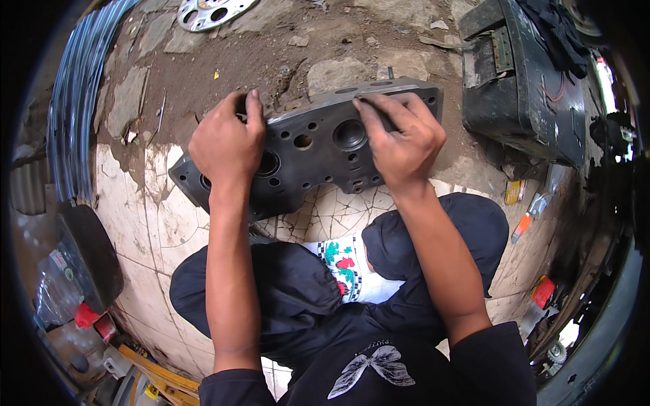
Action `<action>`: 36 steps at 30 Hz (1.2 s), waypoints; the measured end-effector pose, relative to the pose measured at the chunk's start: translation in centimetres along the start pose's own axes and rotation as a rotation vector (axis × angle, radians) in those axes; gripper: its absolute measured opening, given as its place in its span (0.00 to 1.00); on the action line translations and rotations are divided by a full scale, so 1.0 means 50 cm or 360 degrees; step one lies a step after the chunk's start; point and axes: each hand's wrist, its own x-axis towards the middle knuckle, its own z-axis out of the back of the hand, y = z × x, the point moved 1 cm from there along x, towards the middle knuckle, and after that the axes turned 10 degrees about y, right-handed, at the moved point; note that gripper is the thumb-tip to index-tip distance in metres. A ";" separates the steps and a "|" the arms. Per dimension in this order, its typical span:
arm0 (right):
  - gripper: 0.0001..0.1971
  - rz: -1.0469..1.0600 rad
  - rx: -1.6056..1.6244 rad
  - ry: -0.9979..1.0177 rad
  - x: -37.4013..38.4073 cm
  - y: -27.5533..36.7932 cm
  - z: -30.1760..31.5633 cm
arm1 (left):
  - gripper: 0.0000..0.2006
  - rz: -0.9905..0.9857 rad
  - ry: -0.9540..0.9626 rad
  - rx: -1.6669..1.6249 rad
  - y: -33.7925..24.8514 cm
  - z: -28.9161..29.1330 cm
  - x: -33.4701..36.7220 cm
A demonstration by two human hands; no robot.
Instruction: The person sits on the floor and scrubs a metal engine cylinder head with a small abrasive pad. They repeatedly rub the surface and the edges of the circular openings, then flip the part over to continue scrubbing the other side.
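A dark grey engine cylinder head [315, 160], with round recesses and several bolt holes in its flat face, lies tilted in front of my knees. My left hand [229, 139] is closed over its left part, thumb and finger close together near the far edge. What it may hold is hidden. Over the right part, my right hand [408, 135] is closed in a pinch, fingertips at the far edge just beyond a round recess. Anything between those fingertips is too small to make out.
Broken white tiles [149, 230] meet bare dirt and stones beyond. Corrugated metal sheet [81, 88] lies at left, above a black container [88, 257]. A large black case [525, 88] stands at right. A flat metal disc [211, 15] with holes lies far off.
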 end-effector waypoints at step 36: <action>0.11 0.0140 0.0116 0.0213 -0.034 0.046 -0.047 | 0.32 0.0396 -0.0133 -0.0131 0.121 0.044 0.029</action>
